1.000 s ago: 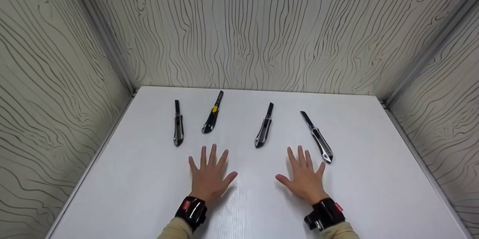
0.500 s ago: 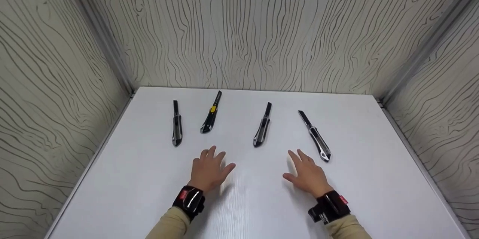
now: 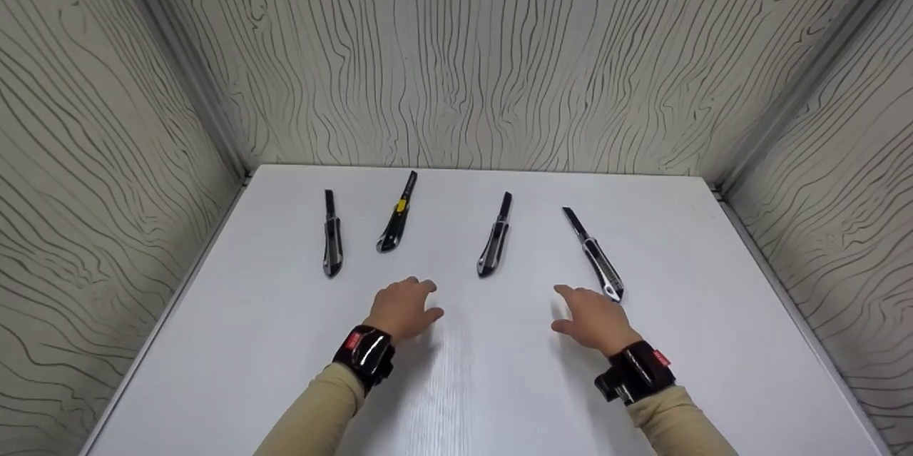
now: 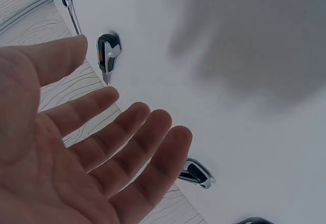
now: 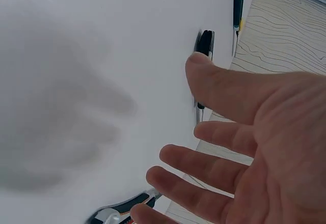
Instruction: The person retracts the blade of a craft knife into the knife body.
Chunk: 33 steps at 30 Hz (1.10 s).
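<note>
My left hand (image 3: 403, 307) hovers over the white table, fingers spread and relaxed, holding nothing. In the left wrist view, its bare palm (image 4: 56, 147) shows. Nearest beyond it lie a utility knife with a yellow slider (image 3: 397, 213) and, farther left, a grey-and-black utility knife (image 3: 333, 238). My right hand (image 3: 593, 319) also holds nothing, its fingers loosely bent in the right wrist view. Just past its knuckles lies the tail of the rightmost utility knife (image 3: 595, 256). Another grey-and-black utility knife (image 3: 493, 238) rests between the two hands, farther back.
The white table (image 3: 713, 342) fills a booth with wood-grain patterned panels, a back wall (image 3: 456, 71) and two side walls. Grey metal posts (image 3: 182, 63) stand at the corners. All knives lie apart, dark ends toward the back wall. Both wrists carry black camera bands (image 3: 365, 356).
Both hands were flat with spread fingers on the table; they have lifted and their fingers have bent. The knives keep their places while the head view shifts slightly.
</note>
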Each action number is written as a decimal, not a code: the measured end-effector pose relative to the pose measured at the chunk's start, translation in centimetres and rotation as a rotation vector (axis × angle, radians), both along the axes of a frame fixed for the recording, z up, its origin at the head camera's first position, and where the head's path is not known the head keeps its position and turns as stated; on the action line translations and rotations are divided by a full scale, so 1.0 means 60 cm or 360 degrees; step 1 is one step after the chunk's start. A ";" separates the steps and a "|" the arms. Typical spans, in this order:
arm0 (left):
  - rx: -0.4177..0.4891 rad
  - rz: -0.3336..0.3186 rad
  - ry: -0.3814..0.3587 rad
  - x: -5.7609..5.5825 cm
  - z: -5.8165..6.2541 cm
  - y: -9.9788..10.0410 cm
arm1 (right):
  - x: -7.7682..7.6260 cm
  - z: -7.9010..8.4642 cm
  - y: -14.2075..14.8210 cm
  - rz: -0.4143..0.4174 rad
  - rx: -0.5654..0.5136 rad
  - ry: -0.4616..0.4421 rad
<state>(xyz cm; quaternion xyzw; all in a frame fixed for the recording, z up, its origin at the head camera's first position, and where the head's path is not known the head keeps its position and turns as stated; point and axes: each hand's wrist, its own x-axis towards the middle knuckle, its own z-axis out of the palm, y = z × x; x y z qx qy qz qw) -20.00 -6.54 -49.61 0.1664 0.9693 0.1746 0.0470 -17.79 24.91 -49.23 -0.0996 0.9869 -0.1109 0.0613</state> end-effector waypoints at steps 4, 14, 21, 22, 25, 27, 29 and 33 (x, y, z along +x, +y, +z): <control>0.0018 -0.0049 -0.0038 -0.005 0.011 0.013 | -0.002 0.010 0.005 0.0012 0.0013 -0.0017; 0.0004 -0.0114 -0.0086 -0.012 0.019 0.057 | -0.012 0.020 0.023 -0.0049 0.0051 -0.0085; -0.0004 -0.0148 -0.0078 -0.017 0.017 0.082 | -0.032 0.015 0.060 -0.0123 0.0071 -0.0094; -0.0007 -0.0154 -0.0075 -0.018 0.017 0.086 | -0.036 0.015 0.067 -0.0141 0.0063 -0.0094; -0.0009 -0.0169 -0.0081 -0.021 0.016 0.096 | -0.045 0.014 0.087 -0.0205 0.0044 -0.0095; -0.0009 -0.0176 -0.0095 -0.022 0.016 0.103 | -0.052 0.011 0.101 -0.0249 0.0027 -0.0091; -0.0009 -0.0181 -0.0107 -0.021 0.016 0.108 | -0.058 0.008 0.112 -0.0288 0.0014 -0.0092; -0.0007 -0.0188 -0.0109 -0.022 0.013 0.119 | -0.068 -0.002 0.129 -0.0337 -0.0002 -0.0091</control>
